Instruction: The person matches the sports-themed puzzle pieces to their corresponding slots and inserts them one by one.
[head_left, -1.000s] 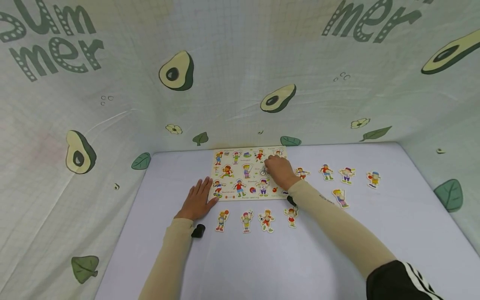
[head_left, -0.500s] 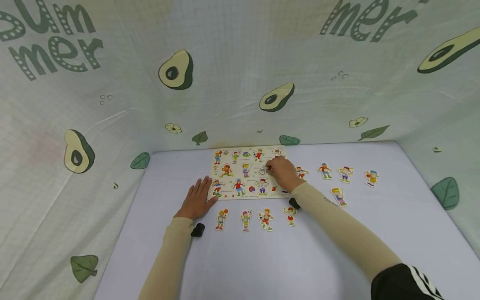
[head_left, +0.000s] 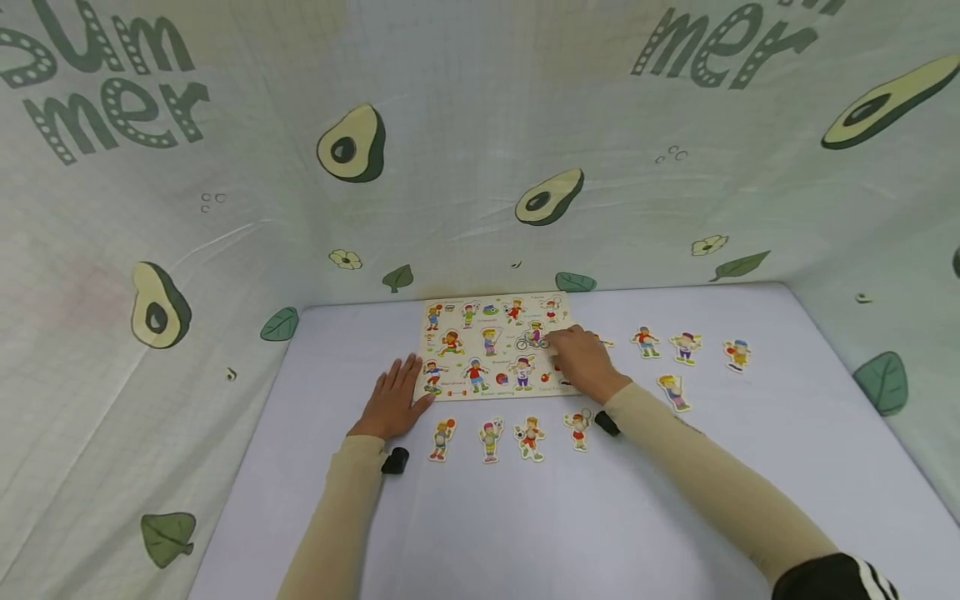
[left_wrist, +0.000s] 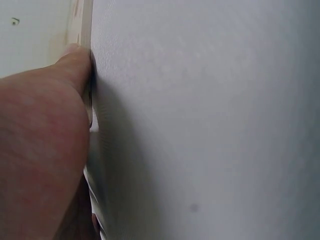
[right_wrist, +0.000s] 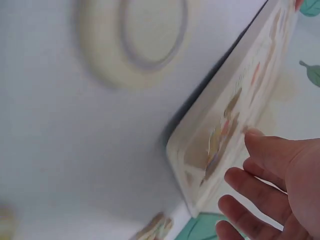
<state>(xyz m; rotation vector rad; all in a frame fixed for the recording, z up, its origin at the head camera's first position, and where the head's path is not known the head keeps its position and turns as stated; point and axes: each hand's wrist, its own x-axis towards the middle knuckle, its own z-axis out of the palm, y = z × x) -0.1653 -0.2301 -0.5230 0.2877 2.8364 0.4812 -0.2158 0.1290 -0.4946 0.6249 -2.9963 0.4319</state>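
A pale picture puzzle board (head_left: 517,394) printed with sports figures lies at the back of the white table. My left hand (head_left: 390,400) lies flat with spread fingers at the board's left edge; in the left wrist view its thumb (left_wrist: 75,62) rests against the board's side. Over the board's right part is my right hand (head_left: 583,362), its fingertips beside a cyclist figure (head_left: 534,336) on the board. Its fingers look relaxed and slightly apart in the right wrist view, with nothing seen between them. The hand hides part of the board's right edge.
Several cut-out figures, one a tennis player (head_left: 578,429) and one a soccer player (head_left: 529,439), form a row before the board. More lie to the right, including a red-shirted figure (head_left: 645,342) and a batter (head_left: 674,392). A printed cloth (head_left: 450,167) hangs behind.
My right hand has drawn back to the right, uncovering the cyclist figure and the tennis picture in the board's top right. My left hand has stayed in place.
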